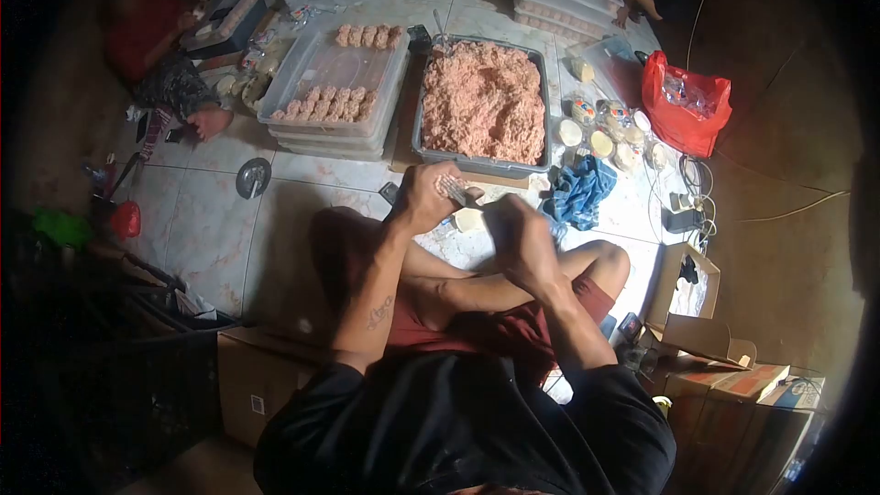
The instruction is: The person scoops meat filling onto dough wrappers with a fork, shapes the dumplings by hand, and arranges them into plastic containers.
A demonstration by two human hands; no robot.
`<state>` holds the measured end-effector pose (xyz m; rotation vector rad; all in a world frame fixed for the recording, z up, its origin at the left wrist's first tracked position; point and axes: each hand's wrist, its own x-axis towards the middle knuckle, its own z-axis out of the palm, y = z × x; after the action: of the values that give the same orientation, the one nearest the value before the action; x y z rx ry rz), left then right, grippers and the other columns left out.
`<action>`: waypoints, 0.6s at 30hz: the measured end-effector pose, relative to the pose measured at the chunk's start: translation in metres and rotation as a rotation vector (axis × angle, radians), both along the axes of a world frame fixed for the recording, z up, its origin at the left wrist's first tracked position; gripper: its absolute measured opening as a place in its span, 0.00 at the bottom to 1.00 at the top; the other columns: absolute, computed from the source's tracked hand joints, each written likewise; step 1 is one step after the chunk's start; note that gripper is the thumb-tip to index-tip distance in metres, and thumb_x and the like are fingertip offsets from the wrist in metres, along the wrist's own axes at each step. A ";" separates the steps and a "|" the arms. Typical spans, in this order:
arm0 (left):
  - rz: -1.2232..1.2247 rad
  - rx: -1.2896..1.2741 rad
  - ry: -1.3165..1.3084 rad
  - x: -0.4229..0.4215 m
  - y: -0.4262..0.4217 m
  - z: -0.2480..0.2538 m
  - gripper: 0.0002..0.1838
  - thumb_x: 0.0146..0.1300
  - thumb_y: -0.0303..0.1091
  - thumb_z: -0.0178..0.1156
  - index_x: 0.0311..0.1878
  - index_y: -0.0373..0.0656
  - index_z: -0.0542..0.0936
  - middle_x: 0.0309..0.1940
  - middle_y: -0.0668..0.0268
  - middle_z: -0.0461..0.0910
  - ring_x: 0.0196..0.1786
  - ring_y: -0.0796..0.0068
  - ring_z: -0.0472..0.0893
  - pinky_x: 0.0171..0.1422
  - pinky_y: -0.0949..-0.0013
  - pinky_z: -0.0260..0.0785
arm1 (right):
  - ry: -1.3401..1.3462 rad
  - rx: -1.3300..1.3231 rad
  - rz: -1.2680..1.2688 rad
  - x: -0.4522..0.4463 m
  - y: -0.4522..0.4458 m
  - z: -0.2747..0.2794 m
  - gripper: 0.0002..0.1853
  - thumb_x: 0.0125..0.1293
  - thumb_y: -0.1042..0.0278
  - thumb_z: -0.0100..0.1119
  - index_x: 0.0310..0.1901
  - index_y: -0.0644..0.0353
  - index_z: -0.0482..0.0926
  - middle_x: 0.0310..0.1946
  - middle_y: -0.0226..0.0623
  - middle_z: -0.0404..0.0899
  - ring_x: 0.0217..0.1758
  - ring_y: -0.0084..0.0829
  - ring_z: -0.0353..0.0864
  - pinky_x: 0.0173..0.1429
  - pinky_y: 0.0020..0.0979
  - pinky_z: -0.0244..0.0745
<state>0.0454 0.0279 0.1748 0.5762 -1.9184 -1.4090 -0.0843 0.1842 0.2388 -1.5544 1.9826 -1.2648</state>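
Note:
My left hand (429, 197) is curled round a small lump of pinkish mixture (449, 186), held in front of my crossed legs. Close to its right, my right hand (522, 238) grips a thin dark tool (474, 201) whose tip reaches the lump; its exact kind is hard to make out. Just beyond my hands stands a grey tub (546, 119) heaped with pink minced mixture (481, 96). Left of it, stacked clear plastic boxes (312, 60) bear rows of shaped pink pieces (330, 104). Below my hands lies a pale round piece (467, 220).
Right of the tub are several round packs (600, 144), a blue cloth (581, 192) and a red plastic bag (686, 105). A round metal lid (254, 178) lies at left. Other people sit at far left and far right. Cardboard boxes (724, 394) stand beside me.

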 end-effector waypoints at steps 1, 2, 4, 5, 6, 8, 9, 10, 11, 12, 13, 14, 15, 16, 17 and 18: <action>0.097 -0.332 -0.384 -0.003 -0.002 0.003 0.21 0.49 0.38 0.82 0.37 0.42 0.78 0.35 0.68 0.85 0.35 0.76 0.81 0.42 0.67 0.74 | 0.057 -0.032 0.064 0.002 -0.005 -0.004 0.02 0.65 0.80 0.57 0.38 0.68 0.77 0.32 0.56 0.78 0.36 0.50 0.81 0.42 0.41 0.75; 0.113 -0.318 -0.455 -0.002 -0.002 0.006 0.21 0.49 0.39 0.82 0.38 0.43 0.80 0.33 0.70 0.83 0.35 0.80 0.80 0.39 0.69 0.73 | 0.063 -0.004 0.044 0.000 -0.002 -0.002 0.02 0.65 0.79 0.58 0.37 0.69 0.77 0.32 0.56 0.78 0.36 0.51 0.81 0.42 0.42 0.75; 0.066 -0.223 -0.196 0.007 0.003 0.015 0.22 0.50 0.42 0.81 0.38 0.41 0.80 0.32 0.65 0.83 0.34 0.71 0.82 0.38 0.65 0.73 | -0.029 0.020 -0.073 -0.003 0.003 0.008 0.03 0.65 0.78 0.59 0.36 0.68 0.76 0.30 0.54 0.78 0.34 0.51 0.81 0.41 0.43 0.75; 0.008 -0.107 0.056 0.013 0.008 0.017 0.22 0.52 0.45 0.80 0.38 0.39 0.80 0.31 0.60 0.83 0.34 0.62 0.84 0.37 0.61 0.73 | -0.087 -0.024 -0.101 -0.006 0.005 0.006 0.03 0.66 0.77 0.59 0.36 0.68 0.76 0.30 0.54 0.78 0.34 0.52 0.81 0.40 0.43 0.74; -0.054 -0.085 -0.005 0.021 0.000 0.005 0.24 0.51 0.46 0.81 0.40 0.39 0.80 0.31 0.59 0.82 0.33 0.63 0.82 0.38 0.62 0.72 | -0.117 -0.016 -0.113 -0.006 0.007 0.008 0.04 0.66 0.77 0.59 0.36 0.68 0.77 0.30 0.54 0.78 0.34 0.52 0.81 0.41 0.44 0.74; 0.000 -0.119 -0.111 0.008 0.000 -0.005 0.24 0.49 0.44 0.82 0.40 0.40 0.80 0.31 0.63 0.83 0.33 0.69 0.79 0.39 0.64 0.73 | -0.044 -0.004 -0.047 -0.001 0.003 0.007 0.04 0.66 0.77 0.60 0.36 0.69 0.76 0.30 0.54 0.78 0.33 0.50 0.81 0.40 0.43 0.74; 0.063 -0.146 -0.218 0.002 0.003 -0.011 0.25 0.47 0.43 0.83 0.40 0.40 0.80 0.31 0.67 0.83 0.33 0.75 0.77 0.40 0.66 0.73 | 0.059 0.004 0.034 0.002 -0.003 -0.001 0.05 0.66 0.77 0.60 0.35 0.69 0.76 0.29 0.54 0.78 0.33 0.49 0.81 0.40 0.42 0.75; 0.113 -0.119 -0.296 -0.002 0.009 0.003 0.26 0.46 0.40 0.84 0.40 0.40 0.78 0.31 0.69 0.82 0.34 0.76 0.76 0.42 0.67 0.73 | 0.010 -0.078 0.067 0.007 -0.008 0.001 0.05 0.66 0.77 0.60 0.35 0.70 0.75 0.30 0.55 0.77 0.33 0.52 0.80 0.40 0.42 0.74; 0.112 -0.126 -0.292 0.002 0.009 0.007 0.26 0.46 0.40 0.84 0.40 0.40 0.78 0.31 0.69 0.82 0.34 0.76 0.76 0.42 0.67 0.73 | 0.013 -0.085 0.065 0.006 -0.005 0.003 0.05 0.66 0.77 0.60 0.35 0.70 0.75 0.30 0.55 0.77 0.33 0.52 0.80 0.40 0.42 0.74; 0.040 0.004 -0.100 0.010 0.007 0.009 0.26 0.46 0.40 0.84 0.41 0.39 0.78 0.31 0.66 0.82 0.35 0.71 0.78 0.43 0.66 0.73 | -0.066 -0.029 -0.011 0.002 -0.001 0.006 0.05 0.66 0.78 0.59 0.35 0.70 0.75 0.30 0.57 0.77 0.34 0.55 0.79 0.39 0.43 0.73; -0.036 0.139 0.087 0.016 0.005 0.009 0.27 0.46 0.41 0.84 0.42 0.39 0.78 0.31 0.64 0.81 0.36 0.66 0.81 0.44 0.65 0.74 | -0.151 0.035 -0.087 0.000 0.003 0.008 0.04 0.66 0.79 0.58 0.35 0.71 0.74 0.31 0.59 0.76 0.34 0.58 0.77 0.39 0.44 0.73; -0.025 0.003 0.228 0.014 -0.004 -0.011 0.28 0.47 0.39 0.83 0.45 0.40 0.78 0.32 0.64 0.80 0.37 0.64 0.81 0.45 0.64 0.73 | -0.195 -0.038 -0.112 0.000 0.007 0.013 0.04 0.66 0.79 0.58 0.35 0.71 0.74 0.31 0.60 0.76 0.34 0.59 0.77 0.40 0.45 0.73; -0.026 0.003 0.226 0.010 -0.007 -0.031 0.28 0.47 0.39 0.83 0.45 0.40 0.78 0.32 0.64 0.80 0.37 0.64 0.81 0.45 0.64 0.73 | -0.197 -0.038 -0.113 -0.001 0.004 0.011 0.04 0.66 0.79 0.58 0.35 0.71 0.74 0.31 0.60 0.76 0.34 0.59 0.77 0.40 0.45 0.73; 0.051 -0.089 0.061 0.006 -0.003 -0.032 0.27 0.46 0.39 0.83 0.45 0.41 0.79 0.32 0.66 0.81 0.38 0.69 0.81 0.46 0.65 0.73 | -0.073 -0.007 -0.026 -0.002 0.001 0.008 0.04 0.66 0.79 0.58 0.35 0.71 0.74 0.30 0.57 0.76 0.33 0.55 0.78 0.39 0.43 0.74; 0.126 -0.179 -0.104 0.003 0.003 -0.033 0.26 0.46 0.38 0.83 0.44 0.41 0.79 0.33 0.68 0.81 0.38 0.73 0.80 0.46 0.66 0.73 | 0.051 0.025 0.062 -0.001 0.000 0.003 0.04 0.66 0.79 0.59 0.35 0.71 0.75 0.29 0.55 0.77 0.32 0.52 0.80 0.39 0.42 0.74; 0.269 -0.566 -0.254 0.001 0.009 -0.032 0.25 0.46 0.35 0.83 0.43 0.40 0.79 0.33 0.69 0.80 0.38 0.78 0.79 0.46 0.71 0.74 | 0.020 0.020 0.056 0.000 -0.001 -0.003 0.04 0.66 0.78 0.59 0.35 0.70 0.75 0.29 0.56 0.76 0.32 0.52 0.80 0.40 0.42 0.75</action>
<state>0.0461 0.0368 0.1425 0.7195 -2.2121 -0.6016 -0.0848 0.1832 0.2363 -1.6074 1.9431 -1.2088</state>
